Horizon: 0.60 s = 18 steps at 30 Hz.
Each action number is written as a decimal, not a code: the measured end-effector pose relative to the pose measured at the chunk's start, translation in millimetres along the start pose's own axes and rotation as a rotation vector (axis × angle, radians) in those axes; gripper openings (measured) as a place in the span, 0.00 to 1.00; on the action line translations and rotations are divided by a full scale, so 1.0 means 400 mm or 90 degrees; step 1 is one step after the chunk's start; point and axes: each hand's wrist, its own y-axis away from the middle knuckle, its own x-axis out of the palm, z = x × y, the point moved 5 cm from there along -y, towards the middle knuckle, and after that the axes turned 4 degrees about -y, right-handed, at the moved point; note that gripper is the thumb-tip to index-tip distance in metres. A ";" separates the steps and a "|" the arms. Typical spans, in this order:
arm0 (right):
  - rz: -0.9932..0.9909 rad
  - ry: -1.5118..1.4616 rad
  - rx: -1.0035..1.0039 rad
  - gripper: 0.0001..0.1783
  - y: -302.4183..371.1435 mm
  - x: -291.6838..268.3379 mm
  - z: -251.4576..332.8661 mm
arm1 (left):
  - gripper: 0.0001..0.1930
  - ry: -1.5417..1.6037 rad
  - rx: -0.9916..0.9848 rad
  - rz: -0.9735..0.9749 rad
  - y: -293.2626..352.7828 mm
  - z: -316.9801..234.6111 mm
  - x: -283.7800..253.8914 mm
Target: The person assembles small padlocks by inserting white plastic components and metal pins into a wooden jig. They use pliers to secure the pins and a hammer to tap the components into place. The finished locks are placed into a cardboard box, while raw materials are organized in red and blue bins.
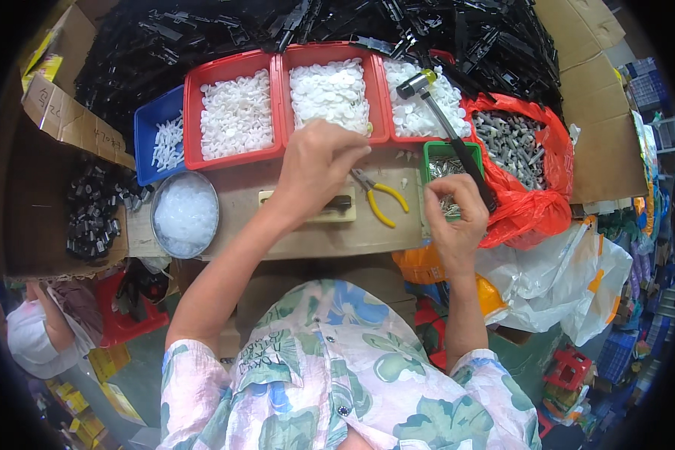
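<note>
My left hand [315,159] hovers at the near edge of the middle red bin [283,105], which is heaped with white disc-like plastic pieces [326,86]. Its thumb and fingers are pinched together; whatever is between them is hidden. Below that wrist lies a cream block [345,216] with a dark part on it, partly covered by my forearm. At the right, my right hand [457,217] curls over the near side of a green bin [430,154] of thin metal pins [446,166]. Its fingertips come together, their contents too small to make out. Pliers [382,196] with yellow handles lie between the hands.
A hammer [457,139] leans across the right red bin and green bin. Beside it, a red bag [529,214] holds grey pieces. Leftward are a blue bin [146,142], a metal bowl [154,217] and black parts [94,210]. Black plastic parts [225,30] pile behind. Another person [49,330] sits lower left.
</note>
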 end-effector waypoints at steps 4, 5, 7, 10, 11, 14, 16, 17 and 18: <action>-0.012 -0.055 -0.037 0.08 -0.010 0.064 0.054 | 0.09 0.269 -0.218 0.056 0.067 0.020 0.016; -0.018 -0.066 -0.034 0.08 -0.009 0.075 0.060 | 0.09 0.323 -0.252 0.064 0.080 0.020 0.021; -0.011 -0.063 -0.049 0.10 -0.004 0.093 0.065 | 0.09 0.347 -0.317 0.078 0.099 0.012 0.023; -0.014 -0.027 -0.077 0.11 0.013 0.113 0.065 | 0.09 0.349 -0.318 0.070 0.114 -0.010 0.017; -0.019 -0.016 -0.086 0.12 0.019 0.115 0.064 | 0.08 0.346 -0.317 0.068 0.117 -0.016 0.015; -0.028 0.028 -0.132 0.13 0.027 0.114 0.069 | 0.08 0.334 -0.316 0.058 0.124 -0.024 0.013; -0.029 0.065 -0.174 0.14 0.032 0.117 0.075 | 0.08 0.317 -0.306 0.041 0.129 -0.025 0.011; -0.028 0.085 -0.196 0.14 0.036 0.121 0.078 | 0.08 0.304 -0.296 0.027 0.132 -0.025 0.012; -0.026 0.105 -0.218 0.15 0.039 0.125 0.082 | 0.08 0.292 -0.287 0.013 0.134 -0.023 0.010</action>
